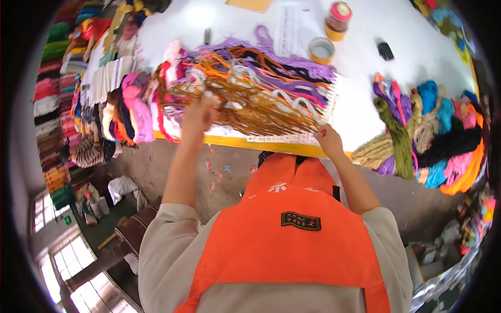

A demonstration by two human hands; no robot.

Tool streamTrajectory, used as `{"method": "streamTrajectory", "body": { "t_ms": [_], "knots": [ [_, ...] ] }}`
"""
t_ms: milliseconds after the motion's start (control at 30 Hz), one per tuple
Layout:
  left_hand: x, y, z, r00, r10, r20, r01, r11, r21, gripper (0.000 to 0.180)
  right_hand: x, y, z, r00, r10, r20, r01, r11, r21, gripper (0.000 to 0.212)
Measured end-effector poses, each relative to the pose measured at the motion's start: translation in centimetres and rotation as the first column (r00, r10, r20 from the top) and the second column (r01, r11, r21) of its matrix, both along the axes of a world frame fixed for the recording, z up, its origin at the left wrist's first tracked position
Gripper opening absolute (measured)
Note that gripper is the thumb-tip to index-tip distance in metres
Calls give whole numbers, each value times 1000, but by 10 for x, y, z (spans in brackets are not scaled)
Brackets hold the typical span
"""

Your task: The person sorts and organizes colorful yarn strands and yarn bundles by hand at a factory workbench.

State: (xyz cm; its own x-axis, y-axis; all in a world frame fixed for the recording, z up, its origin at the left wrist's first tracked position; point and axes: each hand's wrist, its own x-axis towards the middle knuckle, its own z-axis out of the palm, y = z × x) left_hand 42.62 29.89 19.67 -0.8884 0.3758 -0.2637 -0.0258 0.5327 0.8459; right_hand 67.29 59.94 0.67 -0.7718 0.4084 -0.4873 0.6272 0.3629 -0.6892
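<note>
A bundle of golden-brown yarn (250,112) is stretched along the table's near edge, between my hands. My right hand (329,140) pinches the strands at their right end. Over the left part of the bundle is my left hand (200,116), blurred by motion, so its grip on the strands is unclear. Beyond the brown yarn lie loose strands of purple yarn (313,68), along with orange, white, black and pink ones. They rest partly on a white sheet with a row of small marks (336,99) along its right side.
Colourful yarn skeins (402,141) hang over the table edge at right; pink skeins (136,112) lie at left. Farther back are a pink-lidded jar (338,21), a tape roll (321,50), a black object (385,51) and a printed sheet (287,28). Another person (96,28) is at far left.
</note>
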Motion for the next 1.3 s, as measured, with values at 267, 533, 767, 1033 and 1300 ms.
{"method": "streamTrajectory", "body": {
  "t_ms": [267,533,767,1033,1300],
  "knots": [
    [84,11,74,675,-533,511,292,828,478,58,-124,-106,185,679,471,-563,-611,787,-79,37],
    [53,-79,41,749,-487,449,437,873,217,19,-203,-190,227,529,587,-613,-637,752,170,14],
    [-40,-146,114,660,-243,-711,237,965,-110,47,-263,-254,238,594,634,-495,-608,757,240,18],
    [-104,-224,60,913,-227,338,198,973,118,14,-337,-307,249,486,662,-570,-688,692,218,14],
    [-193,-272,39,930,215,299,-319,876,363,16,-369,-311,195,607,675,-420,-662,722,201,15]
  ]
}}
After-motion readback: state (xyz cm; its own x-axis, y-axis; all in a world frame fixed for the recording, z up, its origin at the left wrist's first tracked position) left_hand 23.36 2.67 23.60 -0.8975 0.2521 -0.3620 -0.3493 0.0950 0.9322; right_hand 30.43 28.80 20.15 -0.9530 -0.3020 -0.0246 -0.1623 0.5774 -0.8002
